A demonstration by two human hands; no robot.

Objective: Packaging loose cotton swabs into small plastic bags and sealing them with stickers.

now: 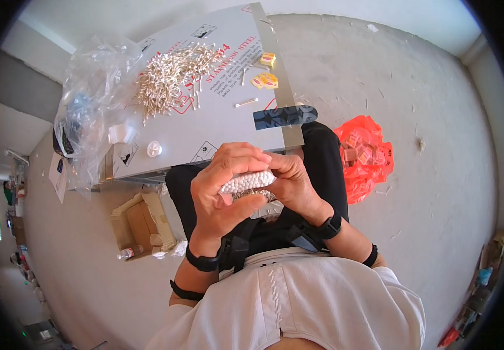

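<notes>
A tight bundle of cotton swabs (247, 182) is held above my lap, just off the table's near edge, its white tips packed together and facing up. My left hand (217, 185) curls around its left and far sides, with the thumb along the near side. Closed against the right end is my right hand (294, 184), its fingers partly hidden behind the bundle. On the table (217, 125) beyond, a large loose pile of cotton swabs (170, 81) is heaped at the far left. One separate swab (246, 102) lies right of the pile.
At the table's left are a clear plastic bag (91, 99), a white container (122, 133) and a round white lid (154, 149). Yellow packets (265, 80) and a dark patterned strip (284, 117) lie right. A red bag (364, 160) and open cardboard box (141, 224) are on the floor.
</notes>
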